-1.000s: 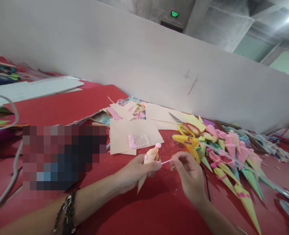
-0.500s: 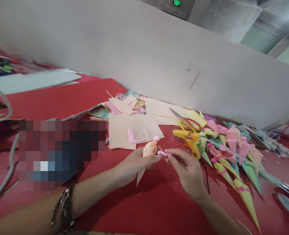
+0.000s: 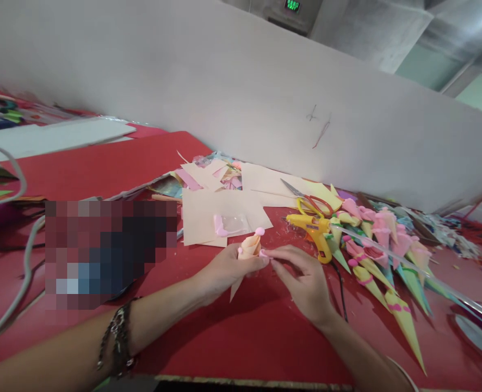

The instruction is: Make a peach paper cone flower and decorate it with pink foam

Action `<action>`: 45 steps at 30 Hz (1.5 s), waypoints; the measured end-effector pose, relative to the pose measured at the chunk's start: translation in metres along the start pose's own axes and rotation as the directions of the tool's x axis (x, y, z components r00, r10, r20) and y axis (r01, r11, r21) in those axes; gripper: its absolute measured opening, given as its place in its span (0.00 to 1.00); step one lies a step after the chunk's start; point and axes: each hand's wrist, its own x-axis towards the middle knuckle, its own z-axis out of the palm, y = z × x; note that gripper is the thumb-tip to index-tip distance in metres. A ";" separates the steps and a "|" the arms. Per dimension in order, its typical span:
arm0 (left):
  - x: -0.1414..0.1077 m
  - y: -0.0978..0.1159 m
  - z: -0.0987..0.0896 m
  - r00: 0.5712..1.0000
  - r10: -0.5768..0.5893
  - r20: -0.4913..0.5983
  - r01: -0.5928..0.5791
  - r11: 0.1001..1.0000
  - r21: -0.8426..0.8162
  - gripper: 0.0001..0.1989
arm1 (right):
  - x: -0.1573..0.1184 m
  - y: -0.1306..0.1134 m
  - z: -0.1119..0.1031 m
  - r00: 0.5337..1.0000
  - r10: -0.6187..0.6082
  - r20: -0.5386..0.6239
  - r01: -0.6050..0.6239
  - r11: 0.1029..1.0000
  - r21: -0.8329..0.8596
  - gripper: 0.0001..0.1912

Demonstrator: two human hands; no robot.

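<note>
Between the fingers and thumb of my left hand (image 3: pixel 218 275) is a rolled peach paper cone (image 3: pixel 248 249), its point hanging down below the hand. Small pink balls sit on the cone's rim and side. My right hand (image 3: pixel 306 283) is closed in a pinch at the cone's right side, holding a soft pink strip (image 3: pixel 264 253) that looks like modelling clay; it appears to touch the cone. Behind the hands, a clear plastic packet (image 3: pixel 236 224) with a pink lump in it lies on peach paper sheets (image 3: pixel 198 212).
A yellow glue gun (image 3: pixel 316 234) and scissors (image 3: pixel 312 205) lie to the right, near a pile of pastel paper cones (image 3: pixel 406 321). A clear rod (image 3: pixel 440 288) crosses the pile. Paper scraps (image 3: pixel 208 175) lie at the back by the white wall (image 3: pixel 224 81). A blurred-out patch covers the left.
My right hand has brought the pink strip left against the cone; before, it was held out to the cone's right. The strip's free length is now mostly hidden. The view has shifted slightly.
</note>
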 end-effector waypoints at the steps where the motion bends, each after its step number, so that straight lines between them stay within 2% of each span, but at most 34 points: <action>1: 0.000 0.001 0.000 1.000 0.006 0.003 -0.006 1.000 0.017 0.12 | 0.000 0.000 0.000 1.000 -0.013 -0.002 0.013 1.000 -0.006 0.09; 7: -0.002 0.000 0.002 1.000 0.013 0.023 -0.015 0.998 0.069 0.13 | -0.001 0.000 -0.001 0.998 -0.061 0.028 0.062 0.997 -0.055 0.06; 12: 0.000 0.002 0.000 0.999 -0.040 0.025 0.037 0.993 0.116 0.14 | -0.002 0.001 -0.002 0.997 -0.071 0.033 0.073 0.996 -0.058 0.05; 15: 0.002 0.004 -0.001 0.996 -0.064 0.062 0.058 0.994 0.094 0.14 | -0.002 0.000 -0.002 0.996 -0.078 0.036 0.080 0.995 -0.053 0.05; 20: 0.001 0.002 -0.001 0.996 -0.028 0.084 0.027 1.000 0.007 0.12 | -0.003 -0.003 -0.002 0.997 -0.077 0.028 0.076 0.997 0.018 0.05; 23: 0.000 0.001 -0.002 0.995 -0.004 0.099 0.009 0.998 -0.055 0.13 | -0.004 -0.003 -0.001 0.997 0.013 -0.074 -0.006 0.995 0.100 0.04; 26: 0.000 0.001 -0.003 0.998 0.013 0.064 -0.005 0.992 -0.126 0.12 | -0.005 -0.002 0.000 0.969 0.158 -0.190 -0.122 0.975 0.185 0.06; 28: 0.001 0.001 -0.004 0.999 -0.014 0.048 0.021 0.988 -0.150 0.11 | -0.005 -0.002 0.000 0.969 0.181 -0.171 -0.146 0.969 0.201 0.08; 31: 0.001 0.001 -0.005 0.996 -0.053 0.076 0.064 0.985 -0.158 0.13 | -0.007 -0.003 -0.001 0.984 0.144 -0.104 -0.123 0.975 0.183 0.11; 36: -0.001 0.000 -0.004 0.994 -0.100 0.048 0.103 0.993 -0.060 0.09 | -0.007 -0.003 -0.002 0.980 0.173 -0.095 -0.152 0.969 0.197 0.09; 41: -0.002 -0.002 -0.002 0.990 -0.062 0.129 0.073 0.994 -0.083 0.08 | -0.005 -0.002 -0.002 0.978 0.187 -0.094 -0.168 0.970 0.176 0.11; 45: -0.003 0.000 0.000 0.983 -0.105 0.152 0.115 0.992 -0.059 0.09 | -0.006 -0.002 -0.004 0.980 0.181 -0.084 -0.162 0.966 0.201 0.08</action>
